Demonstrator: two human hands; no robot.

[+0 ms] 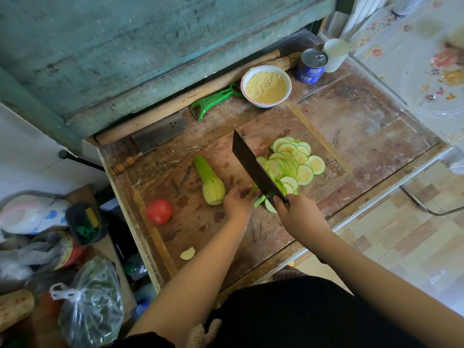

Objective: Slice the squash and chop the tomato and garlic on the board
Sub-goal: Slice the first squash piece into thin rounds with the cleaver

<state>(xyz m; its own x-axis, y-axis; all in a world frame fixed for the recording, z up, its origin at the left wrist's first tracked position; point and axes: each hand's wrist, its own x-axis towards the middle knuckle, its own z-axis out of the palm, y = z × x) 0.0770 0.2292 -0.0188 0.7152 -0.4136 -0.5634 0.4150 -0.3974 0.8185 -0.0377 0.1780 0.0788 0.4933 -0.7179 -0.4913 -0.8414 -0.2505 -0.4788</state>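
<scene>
Squash slicing is partly done: pale green round slices (293, 163) lie fanned on the worn wooden board (251, 229). Right hand (298, 212) grips the dark cleaver (253, 164); left hand (238, 203) pinches the last green end piece (258, 199). Remaining: peeled squash half (209, 180), red tomato (159, 211), garlic clove (187, 253).

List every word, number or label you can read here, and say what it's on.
No text reads clearly.
Blue tin can: white label patches with barcode-like print, too small to read.
Red-labelled jar at lower left: printed band, too blurred to read.
</scene>
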